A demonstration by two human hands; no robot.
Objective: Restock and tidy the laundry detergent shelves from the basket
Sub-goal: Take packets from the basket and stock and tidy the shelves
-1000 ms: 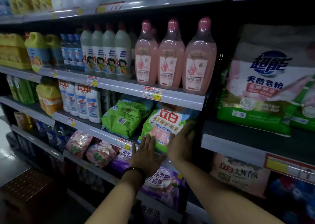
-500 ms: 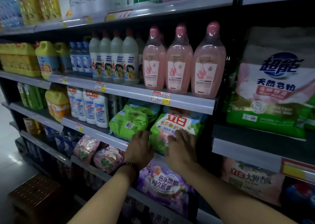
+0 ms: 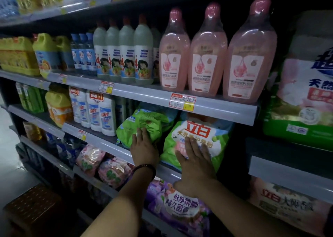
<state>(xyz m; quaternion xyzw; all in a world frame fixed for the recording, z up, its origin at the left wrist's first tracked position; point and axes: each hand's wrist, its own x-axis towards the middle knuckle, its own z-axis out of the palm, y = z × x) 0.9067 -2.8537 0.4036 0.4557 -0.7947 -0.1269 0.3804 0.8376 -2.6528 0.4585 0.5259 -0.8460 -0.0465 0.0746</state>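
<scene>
The right hand (image 3: 195, 162) lies flat, fingers spread wide, on the green-and-white plastic detergent bag (image 3: 198, 137) at the front edge of the grey metal shelf (image 3: 108, 146). The left hand (image 3: 144, 149), fingers straight, presses the crumpled green bag (image 3: 144, 126) just beside it.

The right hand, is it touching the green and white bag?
Touching. The head view shows the right hand flat on the bag, fingers spread over its print.
</scene>
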